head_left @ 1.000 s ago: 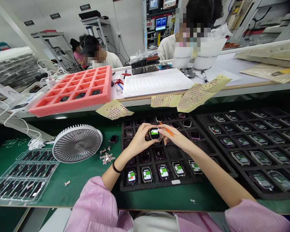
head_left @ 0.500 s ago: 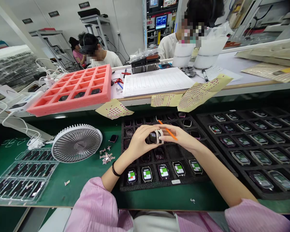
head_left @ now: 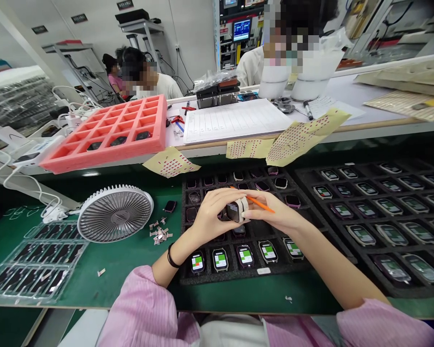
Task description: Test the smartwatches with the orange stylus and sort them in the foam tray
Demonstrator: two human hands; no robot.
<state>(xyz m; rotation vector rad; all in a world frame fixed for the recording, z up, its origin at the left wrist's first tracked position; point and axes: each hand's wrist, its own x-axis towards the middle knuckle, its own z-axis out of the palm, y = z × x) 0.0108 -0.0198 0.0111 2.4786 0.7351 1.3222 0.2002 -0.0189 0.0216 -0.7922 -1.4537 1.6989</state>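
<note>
Above the middle of the black foam tray [head_left: 226,278], my left hand [head_left: 210,212] is closed around a smartwatch body [head_left: 233,212] with a pale frame and a dark screen. A second pale-rimmed piece [head_left: 245,208] sits against its right side; I cannot tell whether it is another watch. My right hand [head_left: 280,214] has thumb and fingers closed on that piece. A thin orange stick [head_left: 261,205] is also gripped in the right hand, pointing up and left. Below the hands, a front row of watches with lit green-and-white screens, one of them a watch [head_left: 220,260], lies in the tray slots.
A second foam tray [head_left: 376,284] of watches lies right. Left are a round grey fan [head_left: 115,214], small loose pieces [head_left: 160,235], a single watch [head_left: 169,206] and clear plastic trays [head_left: 32,262]. A shelf edge with a pink foam tray [head_left: 104,161] crosses ahead; co-workers sit beyond.
Both hands have shifted slightly right and down with the watch. The watch has turned a little, and the orange stick lies flatter, farther to the right.
</note>
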